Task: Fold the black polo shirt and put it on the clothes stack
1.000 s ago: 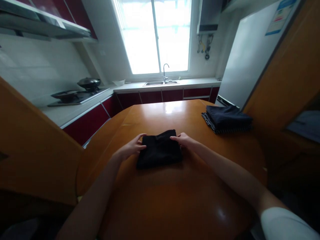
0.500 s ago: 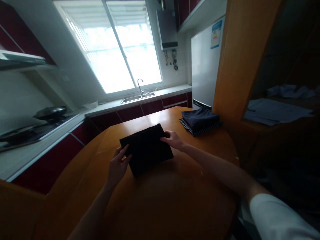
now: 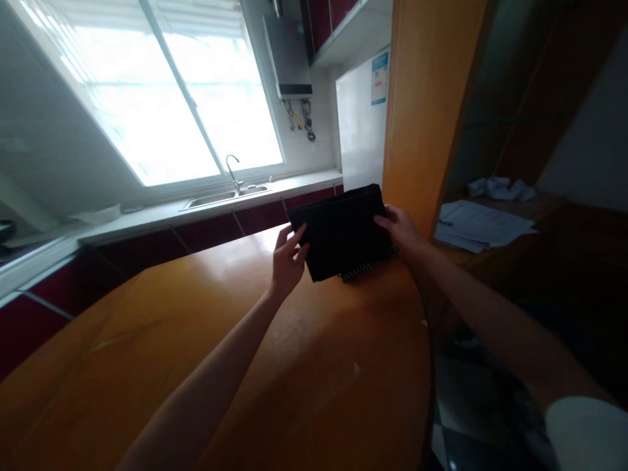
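Observation:
A folded black cloth (image 3: pixel 343 230) is held between both my hands over the far right part of the orange table (image 3: pixel 206 340). My left hand (image 3: pixel 288 261) grips its left edge, fingers pinched on it. My right hand (image 3: pixel 401 229) grips its right edge. The cloth sits on or just above a stack of folded dark cloths, of which only a striped edge (image 3: pixel 366 273) shows beneath it.
An orange wooden panel (image 3: pixel 422 111) rises right behind the stack. Beyond it, a shelf carries papers (image 3: pixel 478 226). A counter with a sink and tap (image 3: pixel 230 186) runs under the window, and a white fridge (image 3: pixel 358 124) stands at the back.
Both hands have lifted the folded black cloth from the table's middle and carried it right, over the stack of folded cloths. My view has swung right.

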Demonstrator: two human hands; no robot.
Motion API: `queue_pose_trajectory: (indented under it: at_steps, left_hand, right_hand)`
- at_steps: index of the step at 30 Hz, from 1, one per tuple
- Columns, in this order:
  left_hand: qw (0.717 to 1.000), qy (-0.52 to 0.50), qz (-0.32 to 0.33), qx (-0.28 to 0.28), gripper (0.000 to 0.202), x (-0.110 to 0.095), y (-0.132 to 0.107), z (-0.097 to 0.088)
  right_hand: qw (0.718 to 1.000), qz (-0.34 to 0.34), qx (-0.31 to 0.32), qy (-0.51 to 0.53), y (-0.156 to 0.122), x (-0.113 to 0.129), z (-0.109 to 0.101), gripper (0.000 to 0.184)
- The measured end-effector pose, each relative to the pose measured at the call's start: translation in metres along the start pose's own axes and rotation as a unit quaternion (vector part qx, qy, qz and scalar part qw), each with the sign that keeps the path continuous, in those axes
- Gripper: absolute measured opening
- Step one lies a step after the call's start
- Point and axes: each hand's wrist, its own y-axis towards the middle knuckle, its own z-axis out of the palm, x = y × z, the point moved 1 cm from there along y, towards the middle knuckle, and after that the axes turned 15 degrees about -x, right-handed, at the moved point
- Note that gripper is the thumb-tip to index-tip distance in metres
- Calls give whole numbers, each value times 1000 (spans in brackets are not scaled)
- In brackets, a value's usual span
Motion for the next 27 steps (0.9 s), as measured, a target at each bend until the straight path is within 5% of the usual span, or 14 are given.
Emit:
queue_pose_trajectory:
  at_steps: [4,10,14,17,19,27]
  left_hand:
    - [999,-30,6,-15,45,3,15,53]
    - [999,-15,-49,-13,51,20,35,84]
    - [974,-13,-225,2,58,58,35,111]
    - [904,8,-424,62,65,83,26,125]
    - [862,6,-499,91,70,92,21,127]
    - [860,2,-494,130,71,104,22,125]
  right_hand:
    - [999,-27,4,-34,48,3,-26,39]
    - [997,31,3,-76,96,2,-29,26]
    - [963,230,-16,-138,115,-29,-7,13]
    - [912,351,1,-210,117,-60,11,12]
    - [891,382,21,-246,117,-74,17,13]
    - [901,267,10,-342,127,-94,10,24]
